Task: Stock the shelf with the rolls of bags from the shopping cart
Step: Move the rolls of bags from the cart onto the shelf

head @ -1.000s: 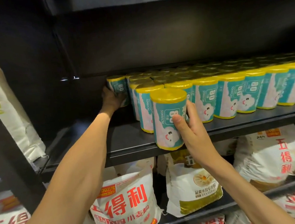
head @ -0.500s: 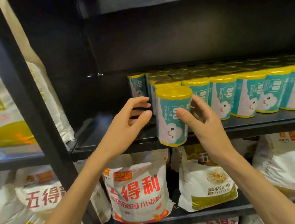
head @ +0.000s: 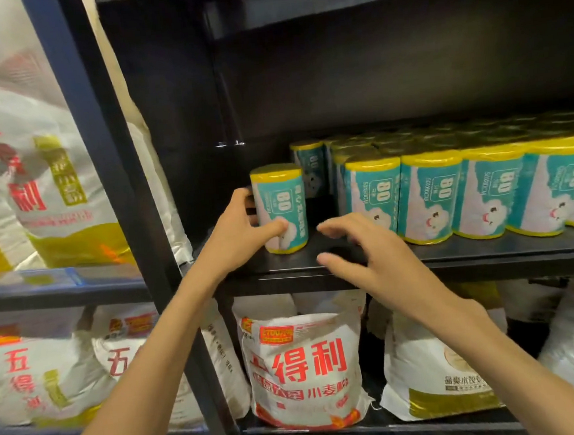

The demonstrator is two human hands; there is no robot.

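Standing upright near the front edge of the dark shelf (head: 453, 255): one roll of bags (head: 279, 207), teal and white label, yellow ends, set apart to the left of the stocked row. Gripped low on its side by the left hand (head: 242, 236), thumb across the front of the label, fingers wrapped behind; base appears to rest on the shelf board, though contact under the hand cannot be confirmed. Just right of that roll, a small gap, then the row of rolls (head: 465, 193), packed shoulder to shoulder and running off to the right, with more ranks behind in shadow. In front of that gap, the right hand (head: 371, 258), fingers spread and loosely bent, holding nothing, hovering at the shelf lip. Below the roll, on the lower shelf, white flour sacks (head: 304, 370) with red lettering; to the left of the roll, beyond the black upright post (head: 129, 195), further sacks. Shopping cart not in view, so remaining stock cannot be told. By the look of it: shelf largely filled on the right, open board left of the roll; likely next, closing the gap to the row.
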